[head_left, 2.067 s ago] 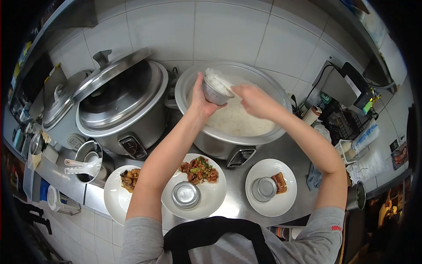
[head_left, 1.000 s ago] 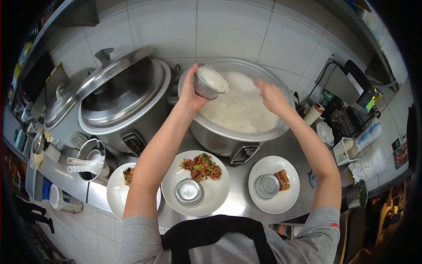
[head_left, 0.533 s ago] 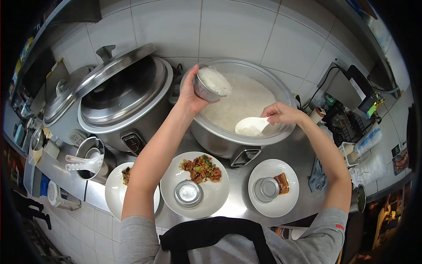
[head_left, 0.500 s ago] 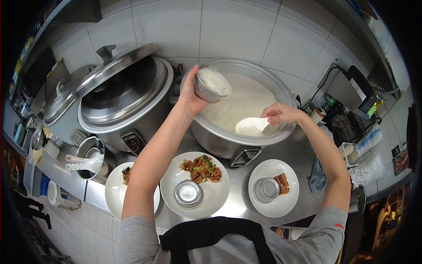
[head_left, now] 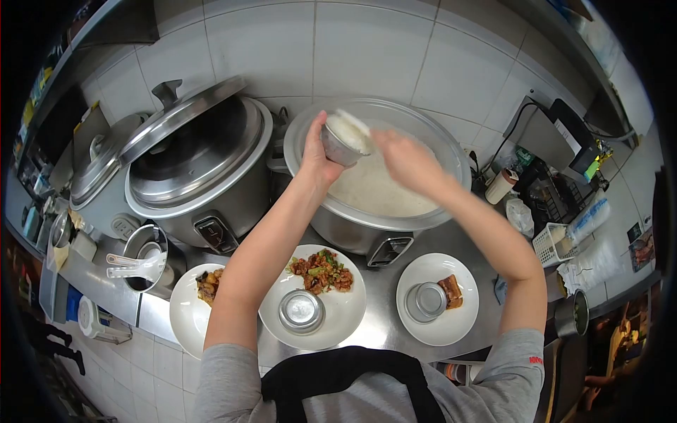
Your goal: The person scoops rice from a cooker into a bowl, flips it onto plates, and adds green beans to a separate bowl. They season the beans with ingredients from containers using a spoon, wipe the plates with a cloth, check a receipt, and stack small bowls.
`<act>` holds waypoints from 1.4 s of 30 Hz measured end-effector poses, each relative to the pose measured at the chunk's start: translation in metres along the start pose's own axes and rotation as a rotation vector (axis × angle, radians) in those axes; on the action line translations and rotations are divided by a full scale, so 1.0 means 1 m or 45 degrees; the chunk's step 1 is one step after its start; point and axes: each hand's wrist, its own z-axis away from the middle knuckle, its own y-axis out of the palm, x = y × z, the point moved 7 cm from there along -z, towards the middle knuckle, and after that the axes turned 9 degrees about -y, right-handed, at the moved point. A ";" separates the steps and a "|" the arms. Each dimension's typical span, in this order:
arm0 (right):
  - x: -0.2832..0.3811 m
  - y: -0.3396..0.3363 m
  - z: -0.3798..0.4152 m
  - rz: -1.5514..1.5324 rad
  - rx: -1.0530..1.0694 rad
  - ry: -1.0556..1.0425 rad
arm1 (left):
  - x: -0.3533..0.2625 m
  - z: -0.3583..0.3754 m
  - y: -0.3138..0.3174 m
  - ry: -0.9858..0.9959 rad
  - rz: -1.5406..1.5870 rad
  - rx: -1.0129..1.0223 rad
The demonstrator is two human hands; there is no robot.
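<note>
My left hand [head_left: 319, 156] grips a metal bowl [head_left: 341, 149] heaped with white rice, tilted over the left part of the open rice cooker [head_left: 451, 204]. My right hand [head_left: 403, 156], smeared by motion, is closed on a white rice paddle [head_left: 350, 122], whose blade lies against the rice at the bowl's mouth. Below, a plate [head_left: 345, 331] carries a chopped stir-fried dish [head_left: 321, 271] and an upturned metal bowl [head_left: 301, 311]. Another plate [head_left: 462, 331] holds an upturned metal bowl [head_left: 426, 302] beside brown pieces of food [head_left: 451, 292].
A second rice cooker [head_left: 183, 208] with a leaning lid [head_left: 187, 116] stands at left. A pot with serving spoons [head_left: 144, 266] is in front of it. My left arm partly covers a third plate [head_left: 189, 321]. A white basket [head_left: 552, 245] sits at right.
My right hand has lifted the rice paddle from the cooker's front right up and left to the bowl. My left hand, with the bowl, has shifted slightly right.
</note>
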 end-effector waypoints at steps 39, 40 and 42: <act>-0.019 0.036 0.034 -1.425 -0.660 0.616 | -0.003 0.005 0.030 0.475 -0.079 0.333; -0.019 0.023 0.032 -0.857 -0.822 0.365 | 0.000 0.007 0.032 0.470 -0.080 0.335; 0.009 0.002 0.034 -0.279 -0.943 0.111 | -0.005 0.026 0.041 0.645 -0.301 0.187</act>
